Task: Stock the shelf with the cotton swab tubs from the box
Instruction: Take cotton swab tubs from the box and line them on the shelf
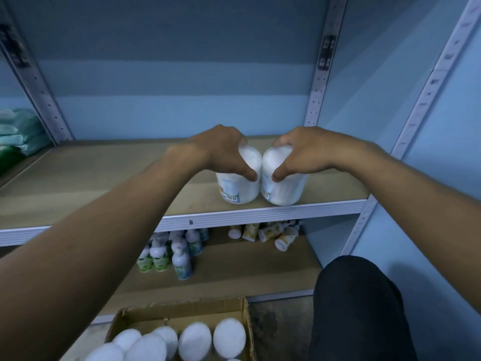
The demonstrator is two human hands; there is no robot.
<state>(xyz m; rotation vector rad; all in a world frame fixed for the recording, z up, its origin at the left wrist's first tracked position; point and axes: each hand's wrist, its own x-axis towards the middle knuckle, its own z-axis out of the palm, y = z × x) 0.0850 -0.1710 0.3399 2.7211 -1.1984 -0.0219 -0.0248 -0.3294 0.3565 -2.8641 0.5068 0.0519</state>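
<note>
Small bottles point(166, 254) crowd the lower board; green packets point(18, 131) lie far left.

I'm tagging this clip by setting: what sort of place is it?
Probably a shop stockroom: slotted metal shelving, small bottles on the lower shelf, and a cardboard box of tubs.

Box point(244, 308) cut off below; tub labels point(231, 194) unreadable.

Each hand, left point(221, 149) and right point(299, 149), holds a tub point(238, 188) on the shelf point(104, 178). The tubs touch. Below the shelf, the box point(182, 312) holds more.
</note>
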